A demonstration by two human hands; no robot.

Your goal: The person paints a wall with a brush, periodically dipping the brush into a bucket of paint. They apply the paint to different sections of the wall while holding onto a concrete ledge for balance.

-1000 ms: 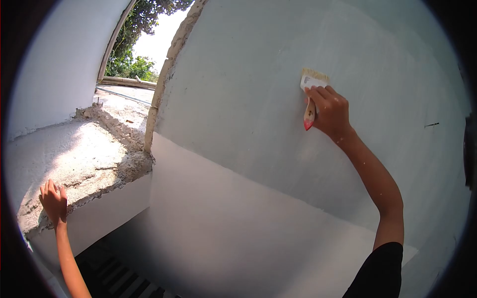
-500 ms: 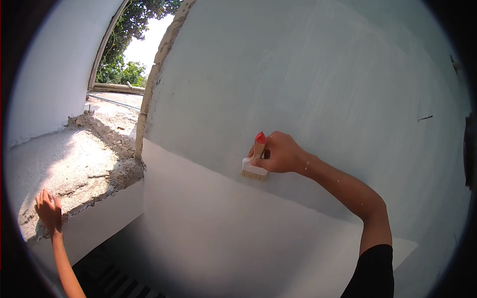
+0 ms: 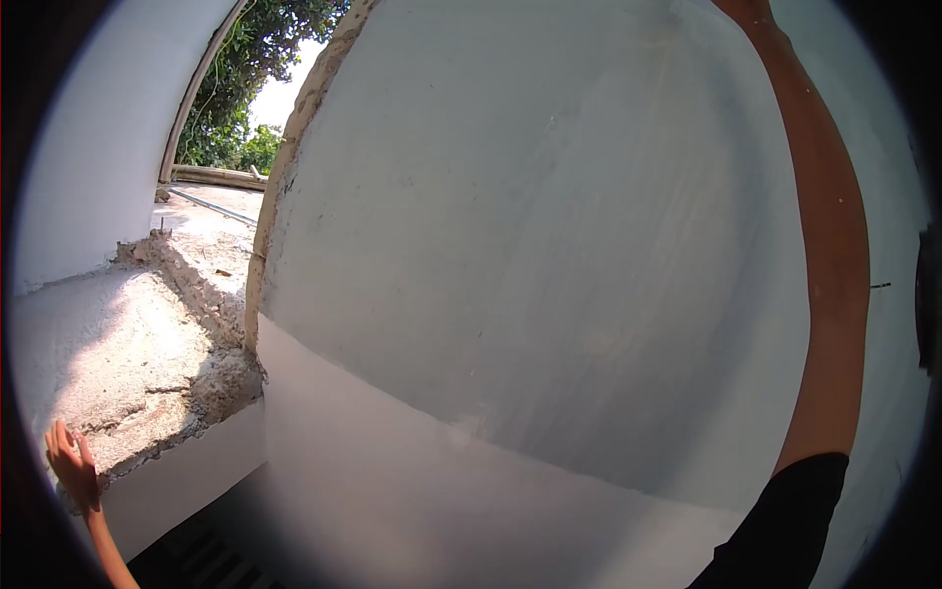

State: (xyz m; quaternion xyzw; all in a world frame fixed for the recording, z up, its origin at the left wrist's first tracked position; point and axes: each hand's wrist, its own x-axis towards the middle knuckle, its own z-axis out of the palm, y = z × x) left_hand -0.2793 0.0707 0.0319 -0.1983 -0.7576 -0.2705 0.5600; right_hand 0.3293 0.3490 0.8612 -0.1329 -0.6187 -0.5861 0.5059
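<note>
My left hand (image 3: 73,465) rests on the rough concrete ledge (image 3: 137,324) at the lower left, its fingers stretched out and holding nothing. My right arm reaches up along the right side of the wall (image 3: 491,245). Only the wrist end of my right hand (image 3: 748,12) shows at the top edge; its fingers are cut off by the frame, and the paintbrush cannot be made out. Grey-green with pale streaks covers the upper wall, while a white band (image 3: 392,471) lies below a slanting line. Near that line is a small whitish smudge (image 3: 466,428).
At the left an opening with a broken masonry edge (image 3: 285,167) looks out on trees (image 3: 221,108) and bright ground. A white wall (image 3: 108,137) stands beyond it. Dark slats (image 3: 216,560) show below, and a dark object (image 3: 925,299) at the right edge.
My right hand has swung from the middle of the wall up to the top edge; the paintbrush it gripped is out of sight. The view has shifted slightly; my left hand stays on the ledge.
</note>
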